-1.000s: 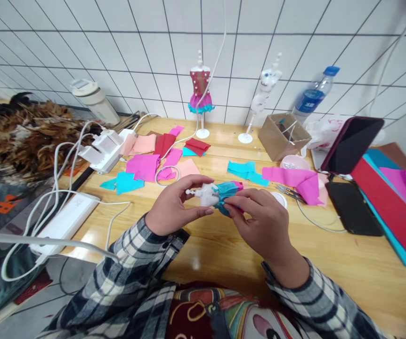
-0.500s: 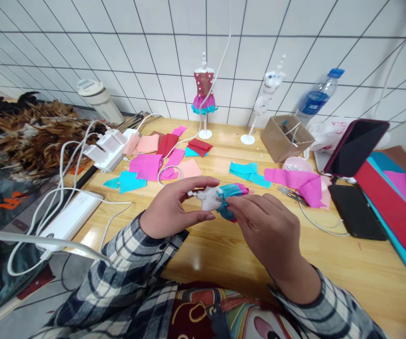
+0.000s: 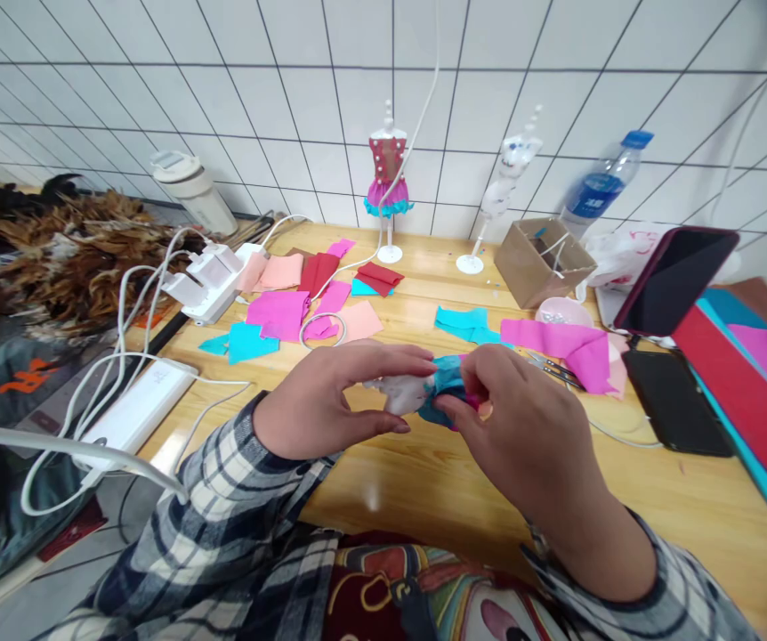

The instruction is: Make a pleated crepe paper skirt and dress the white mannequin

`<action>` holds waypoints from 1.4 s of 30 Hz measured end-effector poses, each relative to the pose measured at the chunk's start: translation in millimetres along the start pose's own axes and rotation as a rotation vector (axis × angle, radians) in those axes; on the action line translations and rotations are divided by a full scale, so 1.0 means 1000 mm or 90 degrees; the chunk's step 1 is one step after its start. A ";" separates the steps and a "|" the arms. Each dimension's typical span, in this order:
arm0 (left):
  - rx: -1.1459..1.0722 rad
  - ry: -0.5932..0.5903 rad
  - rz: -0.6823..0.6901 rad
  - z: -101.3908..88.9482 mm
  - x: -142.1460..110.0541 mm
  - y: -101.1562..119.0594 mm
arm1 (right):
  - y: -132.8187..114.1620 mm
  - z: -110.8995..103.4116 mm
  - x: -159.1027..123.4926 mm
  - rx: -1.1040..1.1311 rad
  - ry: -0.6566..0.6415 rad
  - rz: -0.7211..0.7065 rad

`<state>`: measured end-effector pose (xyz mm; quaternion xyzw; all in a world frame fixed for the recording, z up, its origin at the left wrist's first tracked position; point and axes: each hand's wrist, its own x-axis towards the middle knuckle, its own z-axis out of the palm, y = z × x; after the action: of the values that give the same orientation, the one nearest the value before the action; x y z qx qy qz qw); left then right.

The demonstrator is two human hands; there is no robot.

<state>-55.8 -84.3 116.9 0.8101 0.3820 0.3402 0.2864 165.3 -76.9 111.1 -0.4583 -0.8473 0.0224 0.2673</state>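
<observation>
Low over the table, my left hand (image 3: 336, 401) is closed around a small white dress-form mannequin (image 3: 400, 394), which lies sideways with its neck toward my palm. A ruffled blue and pink crepe-paper skirt (image 3: 447, 376) sits at the mannequin's waist. My right hand (image 3: 517, 409) pinches that skirt between thumb and fingers, hiding its lower end. Beyond my hands, a blue paper strip (image 3: 469, 324) lies flat, and a pink paper strip (image 3: 550, 343) partly covers a pair of scissors (image 3: 557, 369).
At the back stand a dressed mannequin (image 3: 388, 169), a bare white one (image 3: 507, 174), a cardboard box (image 3: 540, 263) and a water bottle (image 3: 603, 182). Paper scraps (image 3: 277, 313), a power strip (image 3: 210, 289) and a power bank (image 3: 136, 409) with cables occupy the left. Phones (image 3: 677, 401) lie right.
My right hand has turned and shifted rightward along the skirt, covering more of its end. My left fingers have moved slightly right over the mannequin, which is now more hidden.
</observation>
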 end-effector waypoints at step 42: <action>-0.492 0.365 -0.159 -0.037 0.029 -0.018 | 0.054 0.050 0.041 0.834 -0.511 0.027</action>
<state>-78.1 -42.9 136.1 0.4666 0.3855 0.6293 0.4875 164.8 -2.7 70.7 -0.1793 -0.6845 0.6893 0.1555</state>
